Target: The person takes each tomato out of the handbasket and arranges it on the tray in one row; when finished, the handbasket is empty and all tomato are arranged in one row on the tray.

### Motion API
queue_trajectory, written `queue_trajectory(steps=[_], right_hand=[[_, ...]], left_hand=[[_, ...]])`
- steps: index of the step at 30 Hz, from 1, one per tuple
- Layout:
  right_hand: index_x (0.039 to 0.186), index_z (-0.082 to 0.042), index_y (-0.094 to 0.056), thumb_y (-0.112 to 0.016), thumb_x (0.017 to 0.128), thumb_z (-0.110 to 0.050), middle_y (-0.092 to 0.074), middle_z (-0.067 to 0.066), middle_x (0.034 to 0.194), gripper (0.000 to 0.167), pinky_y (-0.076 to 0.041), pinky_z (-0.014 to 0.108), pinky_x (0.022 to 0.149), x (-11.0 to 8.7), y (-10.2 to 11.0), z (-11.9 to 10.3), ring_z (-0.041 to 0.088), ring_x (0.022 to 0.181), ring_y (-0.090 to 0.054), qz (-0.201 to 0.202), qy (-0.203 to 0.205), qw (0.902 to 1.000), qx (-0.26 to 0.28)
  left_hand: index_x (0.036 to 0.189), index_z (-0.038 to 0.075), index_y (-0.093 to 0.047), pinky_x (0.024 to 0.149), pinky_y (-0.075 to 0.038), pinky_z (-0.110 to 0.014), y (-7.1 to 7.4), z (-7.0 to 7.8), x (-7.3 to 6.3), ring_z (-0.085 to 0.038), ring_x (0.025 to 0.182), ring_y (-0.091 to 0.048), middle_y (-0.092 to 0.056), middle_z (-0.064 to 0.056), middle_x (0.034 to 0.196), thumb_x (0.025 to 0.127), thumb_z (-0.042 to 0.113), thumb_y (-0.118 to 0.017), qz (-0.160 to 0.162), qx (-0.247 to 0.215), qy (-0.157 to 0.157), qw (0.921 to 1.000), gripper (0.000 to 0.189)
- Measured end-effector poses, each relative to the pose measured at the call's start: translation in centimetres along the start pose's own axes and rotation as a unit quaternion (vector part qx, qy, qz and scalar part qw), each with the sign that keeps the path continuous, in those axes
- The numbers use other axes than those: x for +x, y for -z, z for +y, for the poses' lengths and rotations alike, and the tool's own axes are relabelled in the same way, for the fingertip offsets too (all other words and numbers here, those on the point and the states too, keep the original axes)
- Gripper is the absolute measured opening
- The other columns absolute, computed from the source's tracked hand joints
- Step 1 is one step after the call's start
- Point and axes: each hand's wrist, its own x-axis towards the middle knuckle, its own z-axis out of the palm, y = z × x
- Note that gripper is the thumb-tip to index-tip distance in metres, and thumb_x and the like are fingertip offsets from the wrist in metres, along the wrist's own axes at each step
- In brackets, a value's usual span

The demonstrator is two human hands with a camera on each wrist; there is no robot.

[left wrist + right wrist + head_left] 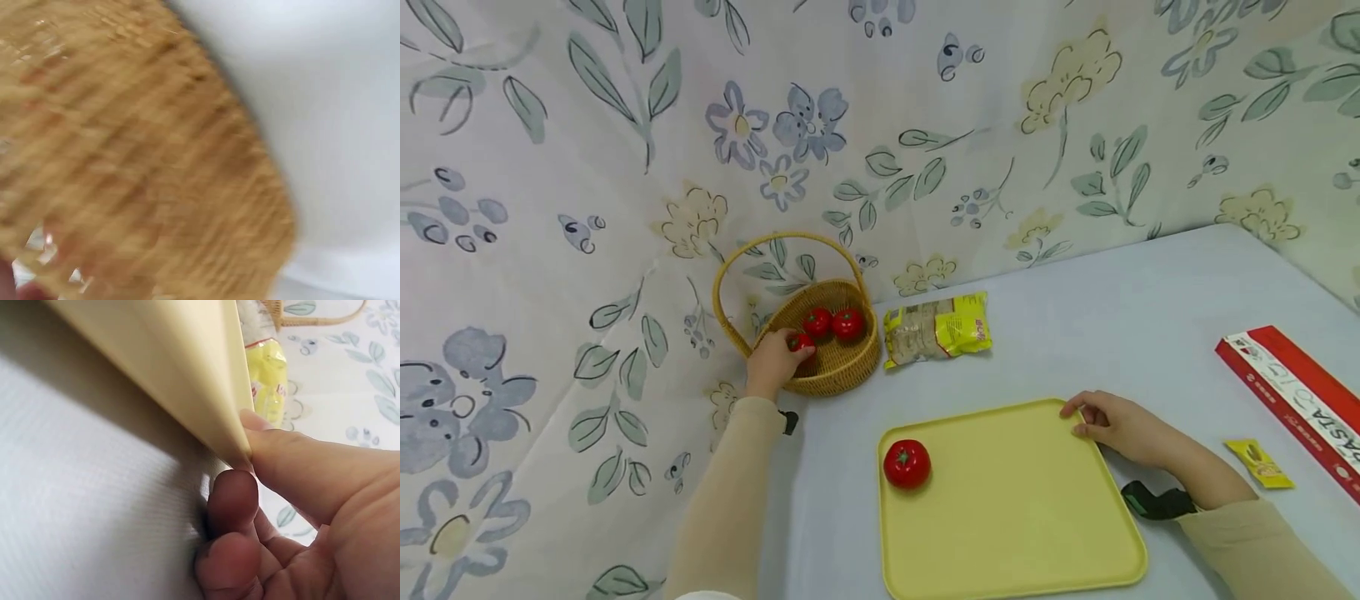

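Observation:
My left hand point(772, 363) reaches over the near left rim of a wicker basket point(842, 382), its fingers curled round a red tomato point(802, 344). Two more tomatoes, one point(817, 322) beside the other point(849, 324), lie in the basket. The left wrist view is blurred and mostly filled by the basket's woven side point(156, 162). My right hand point(1122, 427) pinches the far right corner of a yellow tray point(1015, 508); in the right wrist view the thumb lies on the tray's rim point(212, 406), with fingertips below. Another tomato point(907, 464) sits at the tray's left side.
A yellow and clear bag point(937, 328) lies right of the basket, against the floral curtain point(880, 150). On the right of the white table point(1112, 317) are a small yellow packet point(1258, 463) and a long red and white pasta box point(1296, 400).

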Motion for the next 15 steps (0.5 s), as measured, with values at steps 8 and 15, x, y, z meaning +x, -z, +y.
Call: queue_trajectory(steps=[8, 15], right_hand=[[0.116, -0.007, -0.068, -0.07, 0.101, -0.011, -0.047, -0.001, 0.087, 0.016, -0.038, 0.027, 0.064, -0.3, 0.0, 0.0, 0.006, 0.074, -0.043, 0.007, 0.009, 0.9999, 0.0], [0.116, -0.007, -0.068, -0.07, 0.101, -0.009, -0.048, -0.001, 0.087, 0.016, -0.039, 0.026, 0.063, -0.3, -0.2, 0.0, 0.005, 0.073, -0.044, 0.013, 0.021, 0.9997, 0.0]], left_hand=[[0.14, 0.016, -0.065, 0.099, -0.052, -0.055, 2.5, 8.6, -5.7, -0.036, 0.118, -0.063, -0.061, -0.01, 0.133, 0.093, 0.047, -0.08, 0.122, -0.108, -0.108, 0.9807, 0.059], [0.137, 0.025, -0.069, 0.087, -0.055, -0.045, 1.3, 14.9, -12.5, -0.026, 0.102, -0.066, -0.067, 0.001, 0.127, 0.088, 0.053, -0.082, 0.034, -0.061, -0.248, 0.9663, 0.058]])
